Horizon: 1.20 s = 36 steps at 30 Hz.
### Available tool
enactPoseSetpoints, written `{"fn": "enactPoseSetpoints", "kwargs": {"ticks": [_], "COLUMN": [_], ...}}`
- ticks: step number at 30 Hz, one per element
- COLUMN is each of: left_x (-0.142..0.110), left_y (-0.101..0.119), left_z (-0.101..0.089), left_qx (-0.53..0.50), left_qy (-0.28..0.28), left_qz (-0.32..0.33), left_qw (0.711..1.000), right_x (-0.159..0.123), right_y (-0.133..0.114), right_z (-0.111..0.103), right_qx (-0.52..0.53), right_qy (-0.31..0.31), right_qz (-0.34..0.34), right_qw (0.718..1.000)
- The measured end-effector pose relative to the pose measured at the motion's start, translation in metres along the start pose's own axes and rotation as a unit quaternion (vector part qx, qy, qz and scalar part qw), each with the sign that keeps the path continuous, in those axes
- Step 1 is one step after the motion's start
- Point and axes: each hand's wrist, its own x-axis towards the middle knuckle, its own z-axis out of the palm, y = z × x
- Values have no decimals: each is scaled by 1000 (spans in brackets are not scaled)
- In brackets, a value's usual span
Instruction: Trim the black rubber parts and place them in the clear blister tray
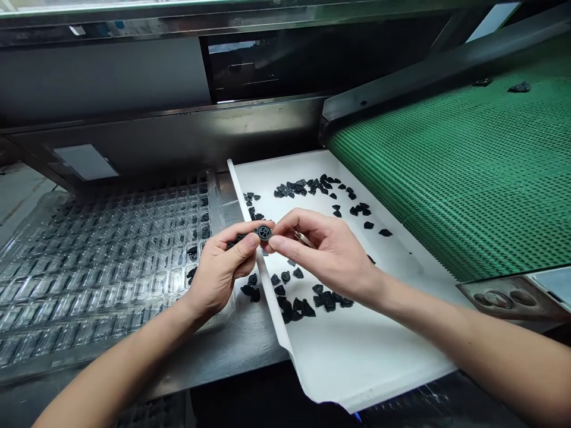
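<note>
Pinched between the thumb and fingers of my left hand (227,255) is a small round black part (264,232) with an openwork, wheel-like face. More dark pieces (236,239) lie in that same hand's curled fingers. My right hand (328,249) meets it from the other side, thumb and forefinger closed at the round part's edge. A thin metal tool (304,238) with a pointed end also sits in my right hand; its exact kind is unclear. Both hands are above the raised edge of a white tray (379,339), over scattered black pieces (294,309).
Left of the white tray, clear plastic compartment trays (111,267) hold black parts in their right-hand columns. A green mesh conveyor belt (473,160) slopes along the right, with a few dark pieces on it. A metal machine frame (267,128) runs across the back.
</note>
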Motion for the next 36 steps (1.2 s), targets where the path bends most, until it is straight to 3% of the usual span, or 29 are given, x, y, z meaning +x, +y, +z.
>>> {"fn": "enactPoseSetpoints", "kwargs": {"ticks": [6, 14, 23, 36], "left_x": [1, 1, 0, -2], "left_y": [8, 7, 6, 8], "left_z": [-3, -4, -2, -2], "left_qx": [-11, -19, 25, 16], "left_qy": [-21, -5, 18, 8], "left_qz": [-37, -41, 3, -10], "left_qw": [999, 999, 1000, 1000], "right_x": [-2, 0, -2, -3], "right_y": [-4, 6, 5, 6], "right_z": [-14, -15, -16, -14], "right_qx": [-173, -257, -306, -335], "right_qy": [24, 10, 22, 10], "right_qz": [-156, -265, -304, -333], "right_qw": [972, 930, 902, 881]}}
